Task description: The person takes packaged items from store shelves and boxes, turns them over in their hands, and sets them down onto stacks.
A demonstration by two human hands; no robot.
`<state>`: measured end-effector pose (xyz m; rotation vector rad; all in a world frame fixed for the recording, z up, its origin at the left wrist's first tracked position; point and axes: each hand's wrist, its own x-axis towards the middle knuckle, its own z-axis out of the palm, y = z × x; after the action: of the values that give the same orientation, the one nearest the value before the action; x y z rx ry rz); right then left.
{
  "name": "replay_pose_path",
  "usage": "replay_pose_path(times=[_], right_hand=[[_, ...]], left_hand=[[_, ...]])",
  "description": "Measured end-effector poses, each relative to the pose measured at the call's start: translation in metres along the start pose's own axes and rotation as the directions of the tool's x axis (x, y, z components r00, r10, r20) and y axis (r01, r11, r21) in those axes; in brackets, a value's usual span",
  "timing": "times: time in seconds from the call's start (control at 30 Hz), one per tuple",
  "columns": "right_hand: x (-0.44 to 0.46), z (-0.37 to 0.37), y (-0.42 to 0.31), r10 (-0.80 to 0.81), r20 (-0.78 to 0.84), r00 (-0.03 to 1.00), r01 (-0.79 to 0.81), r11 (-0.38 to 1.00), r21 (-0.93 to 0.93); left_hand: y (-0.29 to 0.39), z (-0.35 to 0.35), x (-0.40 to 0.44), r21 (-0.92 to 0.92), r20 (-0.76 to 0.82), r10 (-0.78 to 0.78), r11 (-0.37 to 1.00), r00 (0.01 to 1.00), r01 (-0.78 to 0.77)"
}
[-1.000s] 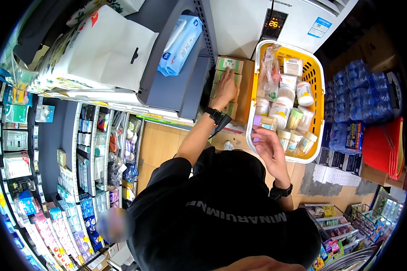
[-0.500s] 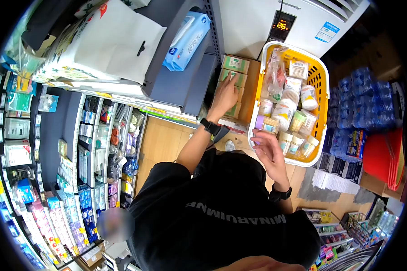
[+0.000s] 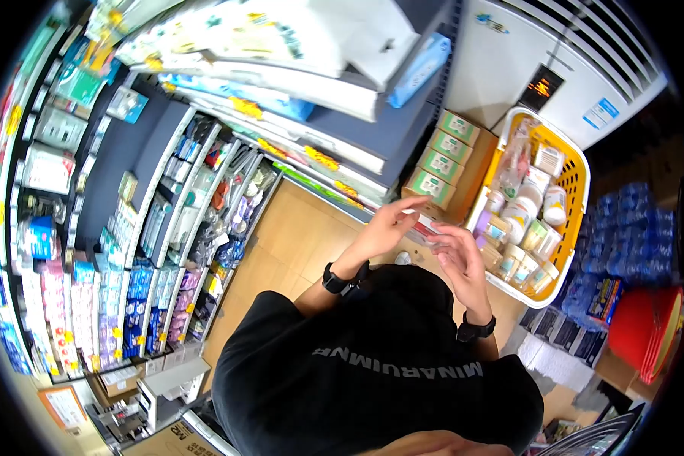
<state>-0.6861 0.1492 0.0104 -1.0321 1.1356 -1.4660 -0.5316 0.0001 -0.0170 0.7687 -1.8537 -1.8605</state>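
My left hand [image 3: 391, 228] is in front of a row of small green-and-white boxes [image 3: 442, 166], its fingers stretched and thumb apart, with nothing seen in it. Facing it, my right hand [image 3: 461, 262] has loosely curved, spread fingers by the near left corner of a yellow-and-white basket [image 3: 576, 178]. Inside the basket are several round tubs, such as a white tub [image 3: 519, 216], and a clear plastic bag [image 3: 515, 163]. The small boxes sit in a brown carton [image 3: 476, 176]. A red-and-white surface shows partly between my hands; I cannot tell what it is.
Shelving with a blue pack of wipes [image 3: 422, 70] rises left of the carton. A white appliance [image 3: 494, 57] stands behind the basket. Blue-wrapped bottles [image 3: 631, 228] and red stacked containers [image 3: 642, 330] are at the right. Stocked shelves [image 3: 102, 304] line the left.
My left hand has left the small boxes and come back toward my body, nearer my right hand. My right hand has moved off the basket's edge. The view has turned and shifted.
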Motion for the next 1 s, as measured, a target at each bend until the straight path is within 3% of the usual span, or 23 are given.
replay_pose_path(times=[0.2,0.27,0.33,0.43,0.63,1.0], right_hand=[[0.020,0.054,0.013,-0.010,0.185,0.983,0.005,1.000,0.028],[0.023,0.081,0.014,-0.003,0.253,0.967,-0.007,0.999,0.035],[0.027,0.108,0.013,0.002,0.327,0.945,-0.016,0.999,0.042],[0.029,0.153,0.016,0.055,0.444,0.894,-0.070,0.997,0.018],[0.025,0.248,0.029,0.104,0.627,0.772,-0.140,0.990,0.008],[-0.002,0.386,0.047,0.105,0.827,0.552,-0.183,0.983,-0.003]], left_hand=[[-0.002,-0.040,-0.084,-0.029,-0.206,0.077,0.996,0.976,-0.085],[0.004,-0.055,-0.117,-0.039,-0.358,0.093,0.993,0.929,-0.114],[0.007,-0.073,-0.150,-0.071,-0.411,0.071,0.991,0.909,-0.110],[-0.006,-0.093,-0.201,-0.054,-0.613,0.092,0.986,0.785,-0.157],[-0.024,-0.118,-0.315,-0.067,-0.822,-0.006,0.994,0.569,-0.086],[-0.022,-0.125,-0.457,-0.069,-0.967,-0.013,0.976,0.256,-0.208]])
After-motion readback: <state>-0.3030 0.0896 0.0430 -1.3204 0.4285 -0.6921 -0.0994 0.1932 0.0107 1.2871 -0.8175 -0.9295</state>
